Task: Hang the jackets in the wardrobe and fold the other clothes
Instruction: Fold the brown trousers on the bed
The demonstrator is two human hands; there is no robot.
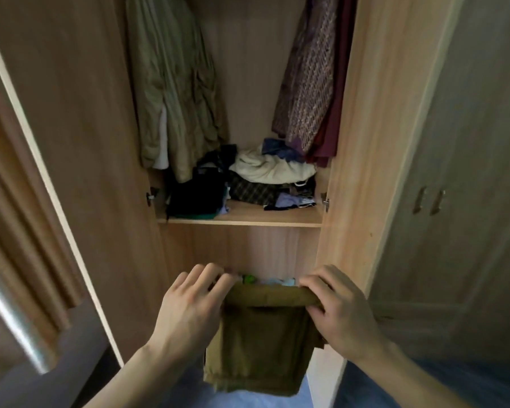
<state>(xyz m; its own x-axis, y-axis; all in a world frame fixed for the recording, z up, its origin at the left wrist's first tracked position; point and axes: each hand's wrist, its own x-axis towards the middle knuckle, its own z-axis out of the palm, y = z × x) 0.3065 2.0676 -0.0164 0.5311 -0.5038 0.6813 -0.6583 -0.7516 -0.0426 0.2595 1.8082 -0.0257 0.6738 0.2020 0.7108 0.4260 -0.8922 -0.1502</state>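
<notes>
A folded olive-brown garment (259, 343) hangs from both my hands in front of the open wardrobe (248, 83). My left hand (192, 307) grips its top left edge with curled fingers. My right hand (339, 307) pinches the top right edge, thumb underneath. The cloth's lower part droops toward the blue floor. Inside the wardrobe a khaki jacket (174, 89) hangs at the left and patterned maroon clothes (309, 83) hang at the right.
The wardrobe shelf (242, 220) carries a messy heap of clothes (248, 178). Bright bits of clothing (265, 280) show just behind the held garment. The left door (71, 142) and right door (374, 142) stand open. A closed cupboard (454, 201) is at the right.
</notes>
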